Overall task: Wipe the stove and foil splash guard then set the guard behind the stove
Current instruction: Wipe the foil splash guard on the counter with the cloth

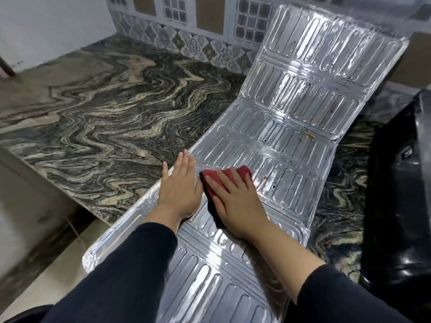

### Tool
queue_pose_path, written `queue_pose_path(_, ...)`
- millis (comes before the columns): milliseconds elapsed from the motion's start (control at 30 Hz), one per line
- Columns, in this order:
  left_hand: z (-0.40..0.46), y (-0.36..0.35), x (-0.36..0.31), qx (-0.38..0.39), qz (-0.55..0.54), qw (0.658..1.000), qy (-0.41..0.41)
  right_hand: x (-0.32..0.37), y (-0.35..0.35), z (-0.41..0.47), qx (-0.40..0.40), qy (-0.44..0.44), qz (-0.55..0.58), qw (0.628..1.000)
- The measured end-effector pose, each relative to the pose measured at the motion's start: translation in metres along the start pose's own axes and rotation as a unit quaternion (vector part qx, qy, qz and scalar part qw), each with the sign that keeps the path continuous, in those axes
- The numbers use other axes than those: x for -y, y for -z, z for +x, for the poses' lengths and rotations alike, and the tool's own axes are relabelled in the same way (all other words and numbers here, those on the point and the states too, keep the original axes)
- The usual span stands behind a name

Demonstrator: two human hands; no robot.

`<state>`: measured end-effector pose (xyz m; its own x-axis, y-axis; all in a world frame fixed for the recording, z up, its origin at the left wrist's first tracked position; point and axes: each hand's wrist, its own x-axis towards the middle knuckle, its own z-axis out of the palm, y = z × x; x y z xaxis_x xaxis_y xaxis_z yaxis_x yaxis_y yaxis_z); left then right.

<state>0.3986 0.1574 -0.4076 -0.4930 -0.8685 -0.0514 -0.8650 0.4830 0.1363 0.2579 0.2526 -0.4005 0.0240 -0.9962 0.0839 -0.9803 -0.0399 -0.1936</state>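
The silver foil splash guard (291, 127) lies unfolded across the marble counter, its far panels leaning up against the tiled wall and its near end hanging over the counter edge. Small brown and dark specks dot its middle panels. My left hand (179, 187) presses flat on the guard's left edge with straight fingers. Beside it my right hand (235, 201) presses a red cloth (229, 176) flat onto the foil. The black glossy stove (401, 187) shows partly at the right edge.
The swirled grey and beige marble counter (105, 108) stretches to the left and back. A patterned tiled wall (200, 24) runs behind it. The counter's front edge drops to a pale floor (35, 264) at lower left.
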Motion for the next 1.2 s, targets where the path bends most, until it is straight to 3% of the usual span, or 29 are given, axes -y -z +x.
queue_pose_path(167, -0.001, 0.0, -0.001, -0.009, -0.008, 1.0, 0.001, -0.027, 0.002, 0.08, 0.049, -0.067, -0.01, 0.997)
queue_pose_path(333, 0.0, 0.001, -0.001, -0.004, -0.005, 1.0, 0.007, -0.044, 0.0, 0.117, 0.052, 0.036, -0.012, 0.998)
queue_pose_path(500, -0.002, 0.006, -0.005, 0.008, 0.008, 1.0, 0.018, -0.121, 0.016, 0.172, 0.061, -0.072, -0.035, 0.995)
queue_pose_path(633, -0.001, 0.005, -0.005, 0.008, 0.013, 1.0, 0.022, -0.14, 0.018, 0.193, 0.078, -0.155, -0.039, 0.984)
queue_pose_path(733, 0.001, 0.003, -0.005, 0.008, 0.027, 0.999, 0.023, -0.11, 0.013, 0.177, 0.083, -0.162, -0.026, 0.983)
queue_pose_path(933, 0.0, 0.001, -0.003, -0.001, 0.003, 1.0, 0.016, -0.029, 0.004, 0.059, 0.032, -0.049, 0.007, 0.998)
queue_pose_path(1200, 0.001, 0.007, 0.0, 0.036, 0.028, 0.999, -0.011, -0.086, 0.023, -0.018, 0.047, -0.155, -0.015, 0.987)
